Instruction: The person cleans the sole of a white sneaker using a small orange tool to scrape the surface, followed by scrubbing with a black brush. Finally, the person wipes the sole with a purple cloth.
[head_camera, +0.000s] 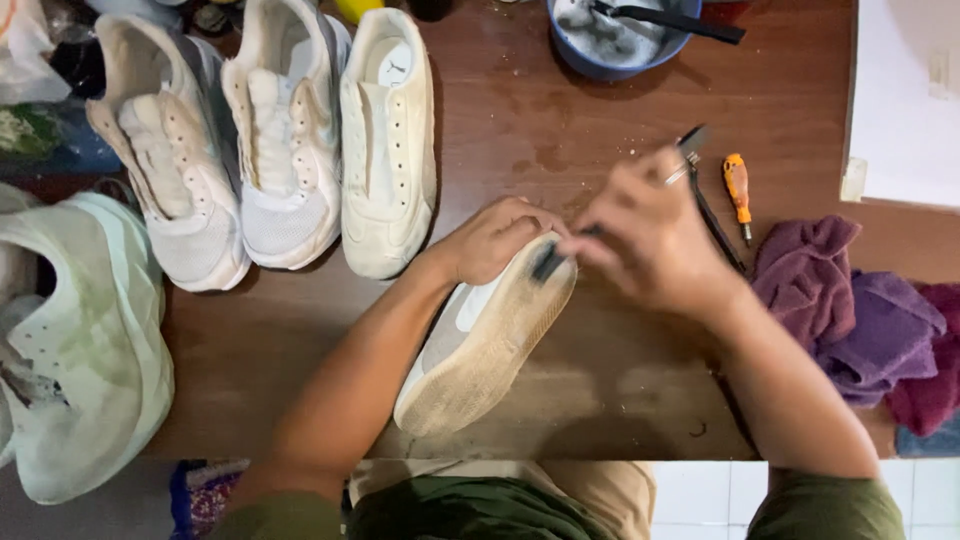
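I am steadying the sneaker (485, 335) on the table (600, 390) with my left hand (495, 238) clamped over its far end. My right hand (645, 235) is pinching a small brush (548, 262) against that end's sole, and the shoe's long axis is running back toward me.

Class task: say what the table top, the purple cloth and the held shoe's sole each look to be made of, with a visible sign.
Table top: likely varnished wood or wood-look laminate; brown grain, slight sheen.
Purple cloth: soft towel-like fabric; crumpled folds, fuzzy matte surface.
Shoe sole: probably rubber; flat, tan, matte, grimy.
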